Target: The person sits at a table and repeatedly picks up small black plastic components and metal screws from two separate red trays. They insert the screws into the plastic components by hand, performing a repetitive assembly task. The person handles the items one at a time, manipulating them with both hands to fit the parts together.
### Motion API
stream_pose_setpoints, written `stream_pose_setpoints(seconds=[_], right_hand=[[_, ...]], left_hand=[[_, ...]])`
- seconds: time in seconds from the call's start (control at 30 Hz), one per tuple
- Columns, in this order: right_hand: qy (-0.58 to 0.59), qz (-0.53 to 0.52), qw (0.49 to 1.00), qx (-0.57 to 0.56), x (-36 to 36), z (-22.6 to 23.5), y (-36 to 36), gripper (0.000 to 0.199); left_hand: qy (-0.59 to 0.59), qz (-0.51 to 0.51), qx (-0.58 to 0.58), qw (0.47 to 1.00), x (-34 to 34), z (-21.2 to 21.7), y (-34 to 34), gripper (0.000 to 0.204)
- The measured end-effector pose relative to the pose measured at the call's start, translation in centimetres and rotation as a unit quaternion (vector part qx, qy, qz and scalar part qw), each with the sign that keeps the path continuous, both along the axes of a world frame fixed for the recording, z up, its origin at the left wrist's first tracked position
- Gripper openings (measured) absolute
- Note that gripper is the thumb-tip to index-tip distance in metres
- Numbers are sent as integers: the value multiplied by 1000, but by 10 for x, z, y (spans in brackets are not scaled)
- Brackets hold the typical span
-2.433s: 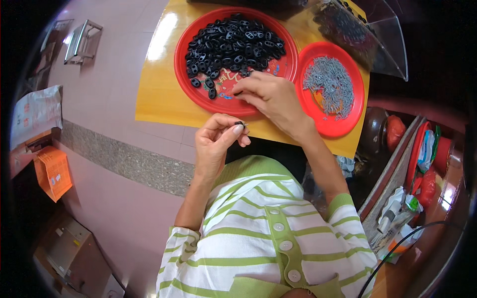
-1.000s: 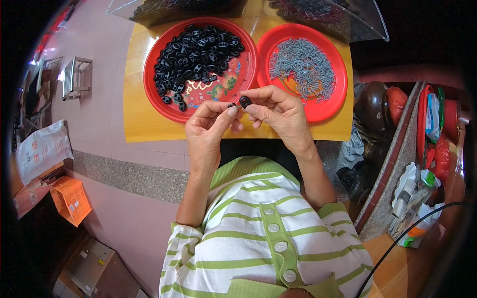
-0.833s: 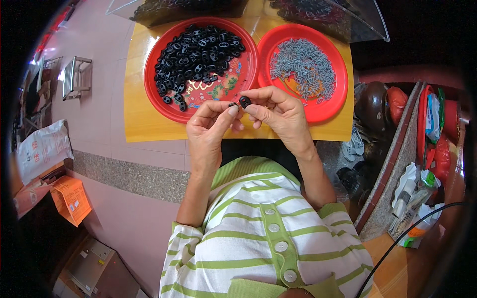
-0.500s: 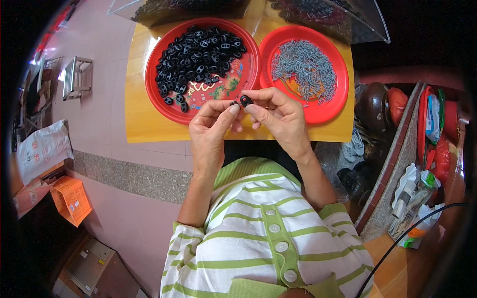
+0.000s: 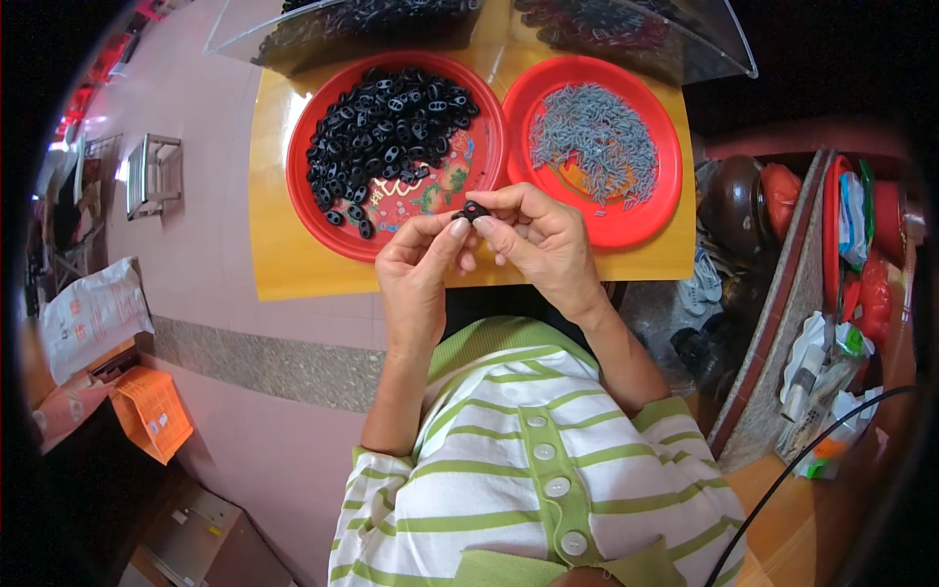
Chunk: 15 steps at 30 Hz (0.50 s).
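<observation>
Hands point(image 5: 489, 249) around black piece point(image 5: 475, 209), axis unclear.

A small black plastic piece point(image 5: 472, 209) is pinched between the fingertips of both hands, held up just above the near rim of the left red plate point(image 5: 323, 210), which is heaped with more of the same black pieces point(image 5: 386, 127).

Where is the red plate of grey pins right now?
Head view: the red plate of grey pins sits upper right on the yellow table, beside the red plate of black parts.
</observation>
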State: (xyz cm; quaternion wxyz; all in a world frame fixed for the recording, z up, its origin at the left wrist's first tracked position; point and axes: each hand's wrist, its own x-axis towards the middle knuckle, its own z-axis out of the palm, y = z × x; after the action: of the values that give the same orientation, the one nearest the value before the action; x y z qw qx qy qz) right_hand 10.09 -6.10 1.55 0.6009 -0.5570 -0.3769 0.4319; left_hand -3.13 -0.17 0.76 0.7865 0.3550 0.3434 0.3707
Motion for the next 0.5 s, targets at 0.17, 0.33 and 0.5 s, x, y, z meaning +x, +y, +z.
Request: stream_pose_setpoints(seconds=[0.17, 0.33, 0.5], right_hand=[[7, -6, 1000, 5, -4, 0, 1, 19], [-23, -12, 1000, 7, -3, -4, 1, 20], [-29, -31, 999, 22, -4, -3, 2, 21]], left_hand=[[-17, -24, -47, 998, -2, -4, 2, 13], [-35, -29, -58, 997, 0, -2, 2, 14], [-56, -30, -48, 997, 0, 2, 5, 15]])
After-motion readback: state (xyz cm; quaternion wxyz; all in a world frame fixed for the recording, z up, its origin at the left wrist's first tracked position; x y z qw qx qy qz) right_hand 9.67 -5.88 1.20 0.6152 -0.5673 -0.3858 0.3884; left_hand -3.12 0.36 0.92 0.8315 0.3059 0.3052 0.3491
